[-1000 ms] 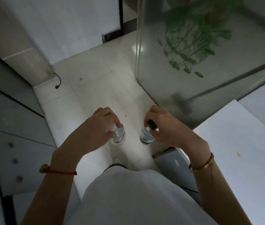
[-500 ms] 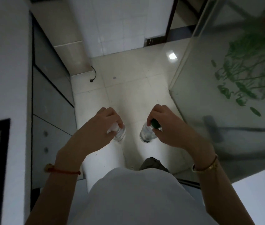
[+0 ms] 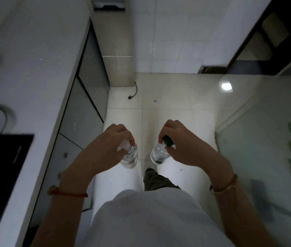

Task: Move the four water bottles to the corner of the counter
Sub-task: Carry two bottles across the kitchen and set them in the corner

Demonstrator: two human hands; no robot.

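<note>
Both hands are closed on bottles, held out over the floor: the left hand (image 3: 110, 147) grips the white-capped bottle (image 3: 130, 156) by its neck, the right hand (image 3: 185, 145) the green-capped bottle (image 3: 159, 154). Each bottle hangs below its fingers, the two just beside each other. Since a second ago the view has swung left, bringing the counter (image 3: 34, 72) and black cooktop (image 3: 2, 168) into sight; judging by that, the carry is nearing its drop-off. Only two bottles show.

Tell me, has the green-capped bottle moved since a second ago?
Yes. The green-capped bottle, carried in the right hand, has travelled left, away from the glass panel and toward the counter.
</note>
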